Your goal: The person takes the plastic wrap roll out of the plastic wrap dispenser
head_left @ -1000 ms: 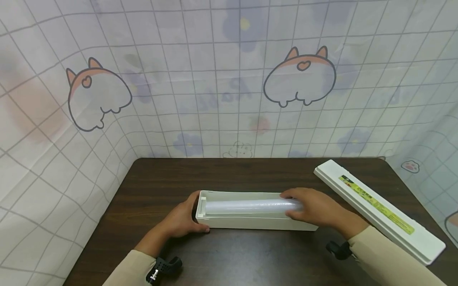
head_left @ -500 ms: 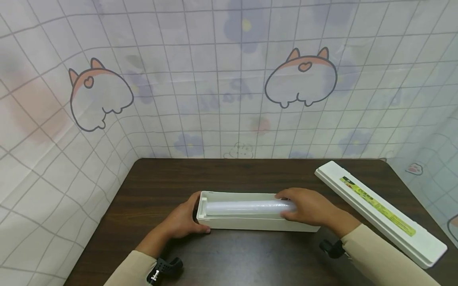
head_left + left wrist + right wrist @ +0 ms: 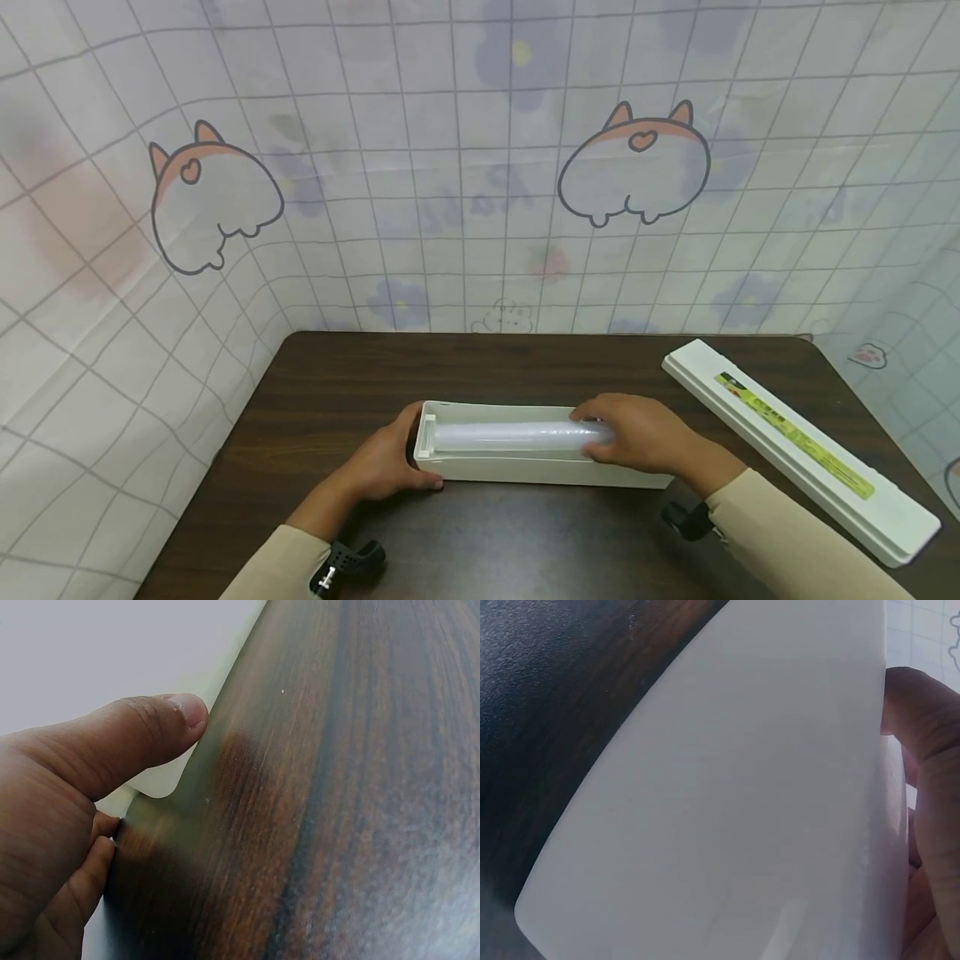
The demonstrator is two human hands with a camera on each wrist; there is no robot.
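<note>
A long white open-topped box (image 3: 525, 469) sits at the middle of the table, holding a roll of clear plastic wrap (image 3: 502, 436). My left hand (image 3: 386, 458) grips the box's left end, thumb at the front and fingers behind the end wall. In the left wrist view that thumb presses on the box wall (image 3: 97, 652) near its lower corner. Over the right part of the roll, my right hand (image 3: 645, 433) holds it from above, covering its right end. The right wrist view shows the box's front wall (image 3: 705, 787) and the right thumb at the roll (image 3: 891, 840).
To the right, a long white lid (image 3: 802, 454) with a yellow-green label lies diagonally on the dark wooden table (image 3: 480, 367). A grid-patterned cloth (image 3: 480, 167) with cartoon prints hangs behind the table and at both sides.
My right hand has slid a little to the left along the roll. My left hand keeps its grip on the box's end, and the lid stays where it was.
</note>
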